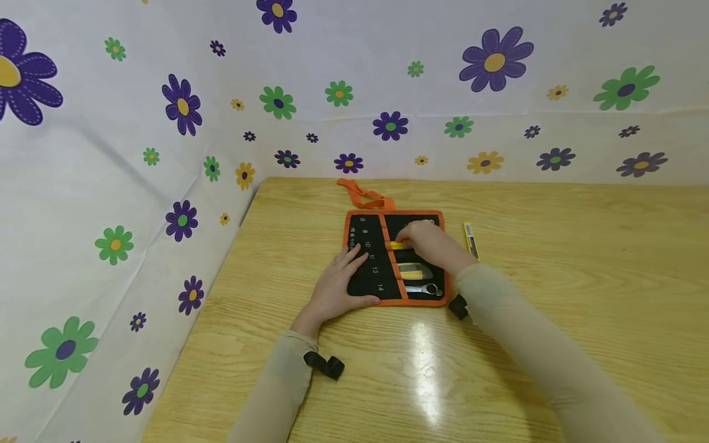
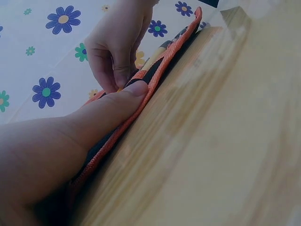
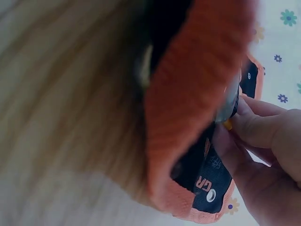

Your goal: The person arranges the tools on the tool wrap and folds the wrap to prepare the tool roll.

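A black tool roll [image 1: 362, 280] with orange edging and printed size numbers lies spread on the table. My left hand [image 1: 338, 283] rests on its left part, fingers spread and thumb along the near edge. My right hand [image 1: 429, 242] reaches over the pockets and pinches a slim yellow object [image 1: 397, 245] at the orange pocket band; the fingers hide most of it, so its kind is unclear. Nearer to me, a yellow-and-grey tool [image 1: 414, 271], like a utility knife, sits in a pocket. Below it a ring-ended wrench [image 1: 423, 288] sticks out of another pocket.
An orange strap [image 1: 368, 200] trails from the roll's far edge. Right of the roll lies a narrow yellow item with a label [image 1: 471, 239]. The wooden table [image 1: 249, 344] meets a flower-patterned cloth [image 1: 310, 55] at the back and left.
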The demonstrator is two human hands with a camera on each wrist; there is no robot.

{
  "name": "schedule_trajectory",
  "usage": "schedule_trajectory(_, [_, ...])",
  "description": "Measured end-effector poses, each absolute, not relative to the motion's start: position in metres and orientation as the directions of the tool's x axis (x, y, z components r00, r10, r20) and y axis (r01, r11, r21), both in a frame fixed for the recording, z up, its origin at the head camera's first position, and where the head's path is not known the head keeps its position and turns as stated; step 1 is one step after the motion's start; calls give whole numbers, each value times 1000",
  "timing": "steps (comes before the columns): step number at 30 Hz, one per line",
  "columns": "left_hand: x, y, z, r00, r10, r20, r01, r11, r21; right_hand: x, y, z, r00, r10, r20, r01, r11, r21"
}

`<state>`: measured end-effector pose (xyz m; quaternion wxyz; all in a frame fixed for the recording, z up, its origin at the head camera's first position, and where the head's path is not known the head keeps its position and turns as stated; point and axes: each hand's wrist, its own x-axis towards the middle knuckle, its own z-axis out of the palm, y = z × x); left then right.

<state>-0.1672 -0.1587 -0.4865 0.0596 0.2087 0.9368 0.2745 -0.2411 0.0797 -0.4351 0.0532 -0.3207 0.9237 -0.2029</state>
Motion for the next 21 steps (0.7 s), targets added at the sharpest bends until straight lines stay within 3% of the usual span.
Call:
schedule_trajectory(10, [-168,-159,-487,-901,433,21,379,762,525,-243,74,-432,-783,-622,3,-580,728,-365])
schedule_trajectory(21, [-167,-158,-487,-903,430,5,369,768,523,-239,77,-430,-788,-614,37,-567,702,-431])
